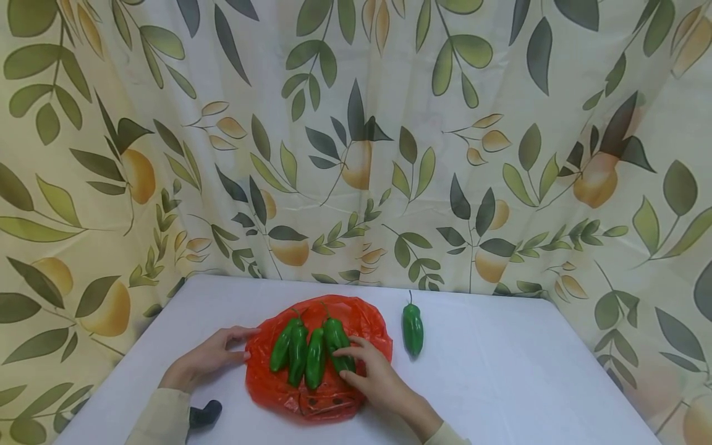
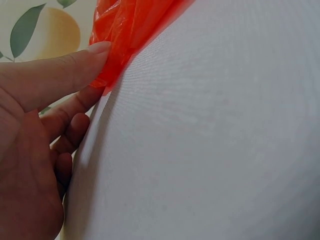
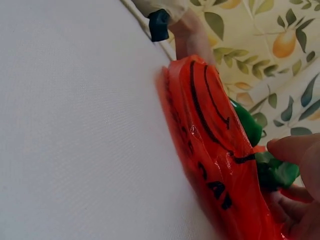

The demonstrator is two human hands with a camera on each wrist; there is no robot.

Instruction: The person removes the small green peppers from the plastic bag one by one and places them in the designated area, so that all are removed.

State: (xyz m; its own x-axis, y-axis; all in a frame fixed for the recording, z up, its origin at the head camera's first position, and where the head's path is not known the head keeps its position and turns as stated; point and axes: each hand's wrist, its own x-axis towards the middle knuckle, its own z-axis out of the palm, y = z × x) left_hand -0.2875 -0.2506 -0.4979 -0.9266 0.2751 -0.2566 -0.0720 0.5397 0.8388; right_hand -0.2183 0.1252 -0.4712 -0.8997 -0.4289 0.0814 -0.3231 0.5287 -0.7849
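A red plastic bag [image 1: 261, 383] lies flat on the white table, and several green peppers [image 1: 315, 358] rest side by side on it. My left hand [image 1: 208, 358] pinches the bag's left edge; in the left wrist view the thumb of the left hand [image 2: 45, 100] presses on the red plastic [image 2: 120, 45], with a fingertip beneath. The right hand [image 1: 381, 380] has its thumb and fingers curled round the rightmost pepper on the bag [image 1: 335, 334]. In the right wrist view that pepper [image 3: 275, 172] shows between the thumb and fingers of the right hand [image 3: 300, 175].
One more green pepper [image 1: 413, 330] lies on the table to the right of the bag. A small dark object [image 1: 206, 414] is beside the left sleeve. A curtain with leaves and fruit [image 1: 356, 154] hangs behind the white table [image 1: 500, 371] and at both sides.
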